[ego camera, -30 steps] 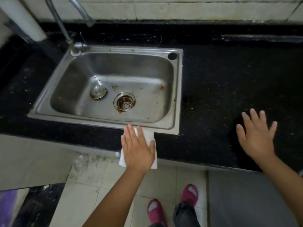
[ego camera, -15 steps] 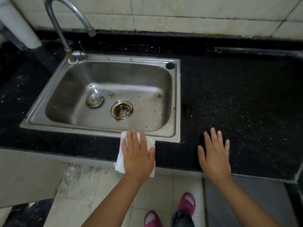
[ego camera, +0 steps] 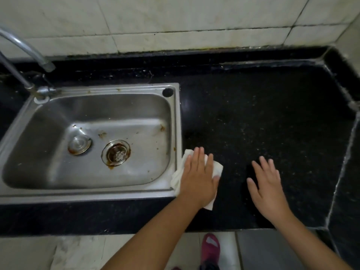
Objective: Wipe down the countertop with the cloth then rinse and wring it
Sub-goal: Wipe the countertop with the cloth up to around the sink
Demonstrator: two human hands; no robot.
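Note:
A white cloth (ego camera: 217, 168) lies on the black speckled countertop (ego camera: 272, 117), just right of the steel sink's (ego camera: 176, 121) right rim. My left hand (ego camera: 198, 178) presses flat on the cloth with straight fingers and covers most of it. My right hand (ego camera: 266, 184) lies flat on the bare counter a short way to the right, fingers spread and holding nothing. The sink basin has rust stains around its drain (ego camera: 116, 152).
A curved metal tap (ego camera: 29, 53) stands at the sink's back left corner. A tiled wall (ego camera: 175, 22) runs behind the counter, and a raised black ledge (ego camera: 346, 152) bounds it on the right. Below the front edge I see floor tiles and a pink slipper (ego camera: 211, 248).
My left hand slid the cloth to the right, from the counter's front strip below the sink to the counter beside the sink's right rim. The right hand now lies closer to it.

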